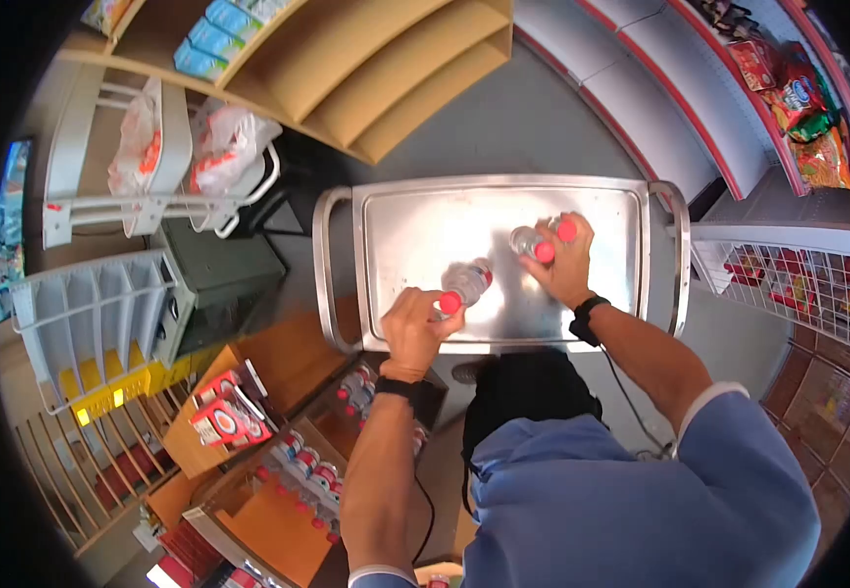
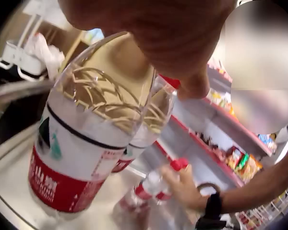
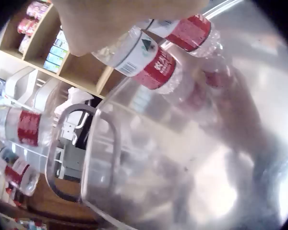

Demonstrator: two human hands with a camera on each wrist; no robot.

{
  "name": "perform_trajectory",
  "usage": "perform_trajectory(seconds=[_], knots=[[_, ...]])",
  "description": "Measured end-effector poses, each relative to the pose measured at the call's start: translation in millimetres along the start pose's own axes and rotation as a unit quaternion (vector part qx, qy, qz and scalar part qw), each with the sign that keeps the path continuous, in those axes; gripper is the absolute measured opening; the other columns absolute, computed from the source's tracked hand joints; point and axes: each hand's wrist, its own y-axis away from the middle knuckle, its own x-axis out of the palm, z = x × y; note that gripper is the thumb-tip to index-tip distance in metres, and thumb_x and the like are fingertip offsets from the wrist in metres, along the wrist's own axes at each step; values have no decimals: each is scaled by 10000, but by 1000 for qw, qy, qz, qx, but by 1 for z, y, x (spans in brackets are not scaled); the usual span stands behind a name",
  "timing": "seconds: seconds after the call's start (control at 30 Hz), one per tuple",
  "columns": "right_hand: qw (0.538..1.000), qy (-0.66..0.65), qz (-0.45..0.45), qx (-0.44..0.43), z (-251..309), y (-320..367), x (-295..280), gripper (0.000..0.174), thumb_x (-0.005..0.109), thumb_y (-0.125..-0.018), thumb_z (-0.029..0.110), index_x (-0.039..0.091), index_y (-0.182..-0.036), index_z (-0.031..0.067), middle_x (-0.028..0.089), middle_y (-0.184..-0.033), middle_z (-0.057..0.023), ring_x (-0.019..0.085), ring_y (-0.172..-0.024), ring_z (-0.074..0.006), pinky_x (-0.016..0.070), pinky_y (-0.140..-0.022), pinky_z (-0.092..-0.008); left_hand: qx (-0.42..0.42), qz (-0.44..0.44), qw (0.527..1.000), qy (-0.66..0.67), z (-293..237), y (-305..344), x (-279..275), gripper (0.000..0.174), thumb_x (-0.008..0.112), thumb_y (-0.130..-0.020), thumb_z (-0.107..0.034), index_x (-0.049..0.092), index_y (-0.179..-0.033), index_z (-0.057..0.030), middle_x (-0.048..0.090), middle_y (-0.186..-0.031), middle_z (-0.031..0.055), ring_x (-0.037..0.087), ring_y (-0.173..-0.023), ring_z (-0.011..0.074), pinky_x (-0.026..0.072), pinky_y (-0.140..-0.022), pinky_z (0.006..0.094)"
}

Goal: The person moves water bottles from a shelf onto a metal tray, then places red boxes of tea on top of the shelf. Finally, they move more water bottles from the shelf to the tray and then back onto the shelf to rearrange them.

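Note:
My left hand [image 1: 423, 318] grips two clear water bottles [image 1: 468, 283] with red caps and red labels, held low over the near side of a steel cart tray [image 1: 415, 220]. The left wrist view shows them side by side under the left hand [image 2: 173, 43]: a near bottle [image 2: 81, 143] and a second bottle [image 2: 151, 120] behind it. My right hand [image 1: 567, 263] grips two more red-capped bottles [image 1: 533, 243] over the tray's middle right. In the right wrist view these right-hand bottles [image 3: 151, 60] hang beneath the right hand [image 3: 110, 19], tilted above the shiny tray [image 3: 221, 158].
The cart has rail handles at its left end [image 1: 320, 265] and right end [image 1: 682, 255]. Below left, a crate holds several more bottles [image 1: 312, 470], beside red boxes [image 1: 224, 412]. A wooden shelf unit [image 1: 366, 69] stands beyond the cart. Snack shelves [image 1: 807, 118] and a wire basket [image 1: 798, 284] line the right.

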Motion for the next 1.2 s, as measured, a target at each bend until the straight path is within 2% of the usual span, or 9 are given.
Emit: perform_trajectory(seconds=[0.1, 0.23, 0.43, 0.53, 0.63, 0.73, 0.9, 1.03, 1.2], knots=[[998, -23, -19, 55, -5, 1, -2, 535, 901, -724, 386, 723, -1158, 131, 461, -1372, -228, 429, -1312, -448, 392, -1098, -560, 39, 67, 997, -28, 1, -21, 27, 250, 888, -670, -172, 696, -813, -98, 620, -710, 47, 632, -668, 244, 515, -566, 381], [996, -43, -2, 84, -7, 2, -15, 545, 904, -708, 383, 718, -1150, 124, 474, -1362, -206, 438, -1310, -433, 431, -1081, -533, 68, 116, 990, -44, 4, -41, 50, 260, 894, -671, -195, 696, -810, -99, 630, -731, 47, 638, -698, 246, 520, -585, 379], [997, -38, -28, 60, -7, 1, -12, 539, 898, -701, 424, 715, -1120, 138, 493, -1323, -178, 458, -1294, -422, 439, -1073, -523, 109, 118, 986, -38, 0, -64, 73, 280, 917, -683, -240, 729, -837, -102, 589, -688, 35, 612, -664, 234, 493, -571, 386], [998, -31, -7, 58, -7, -1, -14, 566, 905, -691, 399, 708, -1161, 153, 461, -1370, -197, 439, -1311, -430, 437, -1080, -514, 136, 117, 983, -43, -5, -77, 77, 267, 913, -690, -230, 735, -850, -110, 579, -690, 33, 600, -663, 237, 489, -573, 386], [998, -35, -13, 56, -7, -4, -15, 526, 886, -702, 448, 719, -1115, 168, 502, -1283, -161, 454, -1304, -426, 427, -1086, -525, 141, 122, 982, -40, -7, -87, 81, 277, 915, -687, -228, 737, -864, -111, 587, -705, 32, 601, -673, 237, 490, -578, 381], [998, -24, 16, 59, -7, -5, -15, 555, 898, -668, 455, 722, -1115, 176, 498, -1282, -157, 453, -1310, -430, 423, -1086, -538, 130, 141, 980, -59, -2, -86, 86, 311, 906, -710, -221, 735, -941, -103, 605, -763, 42, 614, -734, 251, 510, -625, 395], [998, -19, 13, 61, -5, -5, -11, 547, 894, -684, 451, 722, -1125, 176, 487, -1303, -162, 444, -1318, -427, 423, -1087, -533, 52, 173, 979, -91, 6, -71, 88, 486, 873, -787, -229, 656, -1204, -108, 632, -1026, 81, 623, -951, 318, 545, -771, 443], [998, -15, 13, 64, 0, -9, -9, 546, 895, -707, 444, 718, -1133, 152, 468, -1341, -178, 433, -1324, -426, 436, -1079, -524, 20, 188, 977, -102, 12, -63, 80, 573, 868, -798, -237, 608, -1290, -99, 613, -1128, 105, 610, -1035, 342, 543, -829, 450], [997, 0, 20, 77, 1, 0, -6, 595, 911, -716, 441, 704, -1179, 129, 437, -1385, -200, 413, -1338, -437, 451, -1077, -524, -65, 199, 977, -41, 11, -42, 58, 728, 866, -813, -186, 502, -1422, -21, 551, -1308, 192, 562, -1203, 399, 505, -998, 448]])
